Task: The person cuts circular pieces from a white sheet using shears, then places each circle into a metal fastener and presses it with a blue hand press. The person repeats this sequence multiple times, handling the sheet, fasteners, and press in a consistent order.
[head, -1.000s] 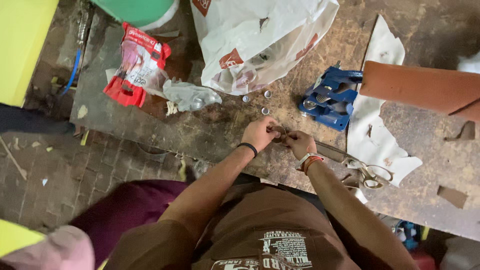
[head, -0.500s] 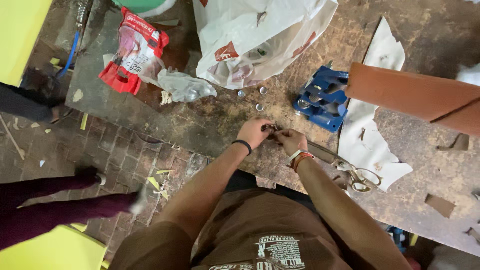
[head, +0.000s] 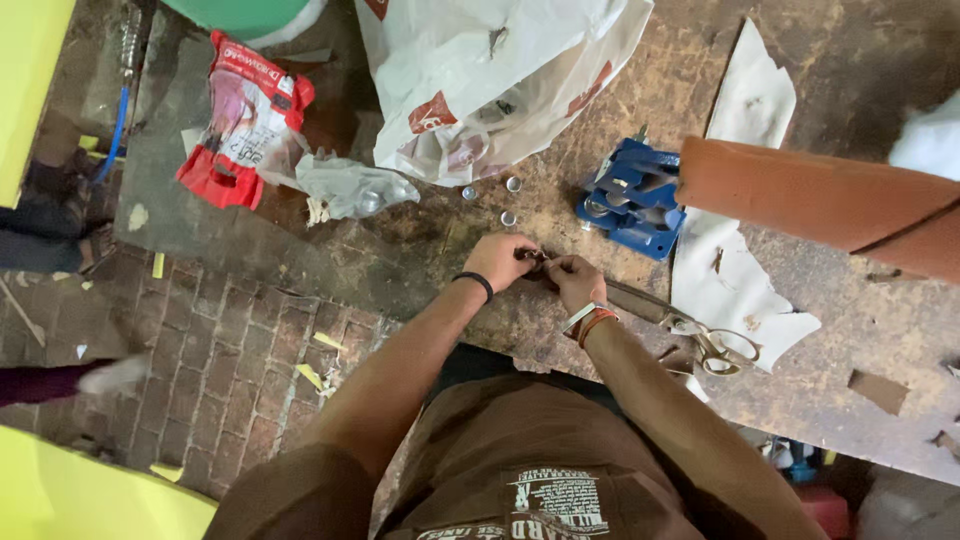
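The left hand (head: 500, 260) and the right hand (head: 572, 278) meet over the worn workbench (head: 800, 60), fingertips together, both pinching one small dark piece (head: 533, 262) between them. The piece is mostly hidden by the fingers, so its kind cannot be told. The left wrist carries one black band, the right wrist a pale and an orange band.

Just above the hands, three small metal caps (head: 508, 217) lie on the bench, near each other. To the right of them stands one blue metal vise (head: 630, 198), partly covered by an orange pipe (head: 820, 205) that is cut off at the right edge. One pair of scissors (head: 690, 330) lies beside the right forearm, its handles on a torn white paper sheet (head: 740, 270).

Further up there is one big white plastic bag (head: 500, 70) with red marks, cut off at the top. Left of it lies one crumpled clear plastic bag (head: 350, 188), and then one red and white packet (head: 245, 120), flat, with pink print. A green round container (head: 250, 15) is visible only by its lower edge. At the left, over the brick floor (head: 230, 360), a blurred foot of another person (head: 110, 375) is seen
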The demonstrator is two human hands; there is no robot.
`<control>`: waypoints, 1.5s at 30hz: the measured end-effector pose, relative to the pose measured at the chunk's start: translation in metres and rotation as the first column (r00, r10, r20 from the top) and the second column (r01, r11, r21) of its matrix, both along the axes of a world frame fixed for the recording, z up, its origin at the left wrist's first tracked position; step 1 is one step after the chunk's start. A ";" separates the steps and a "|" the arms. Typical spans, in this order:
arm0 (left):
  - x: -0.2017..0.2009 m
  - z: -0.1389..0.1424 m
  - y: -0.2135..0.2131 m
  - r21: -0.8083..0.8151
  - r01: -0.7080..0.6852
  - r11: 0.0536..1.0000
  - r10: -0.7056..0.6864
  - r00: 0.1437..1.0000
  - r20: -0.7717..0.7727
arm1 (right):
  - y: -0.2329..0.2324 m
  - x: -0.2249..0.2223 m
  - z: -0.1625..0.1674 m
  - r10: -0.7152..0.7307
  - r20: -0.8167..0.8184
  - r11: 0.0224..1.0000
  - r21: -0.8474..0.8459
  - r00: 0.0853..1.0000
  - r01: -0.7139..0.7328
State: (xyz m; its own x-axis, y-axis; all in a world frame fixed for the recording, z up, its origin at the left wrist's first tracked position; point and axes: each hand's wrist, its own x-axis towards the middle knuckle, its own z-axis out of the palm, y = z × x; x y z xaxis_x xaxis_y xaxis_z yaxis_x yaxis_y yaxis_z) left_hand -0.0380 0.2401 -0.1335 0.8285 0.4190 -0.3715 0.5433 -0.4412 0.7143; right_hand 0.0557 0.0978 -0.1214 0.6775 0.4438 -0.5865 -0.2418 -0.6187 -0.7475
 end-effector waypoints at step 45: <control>0.019 -0.027 0.024 -0.349 0.148 0.925 -0.114 0.987 0.116 | 0.005 -0.016 -0.021 -0.132 0.109 0.981 -0.130 0.985 0.146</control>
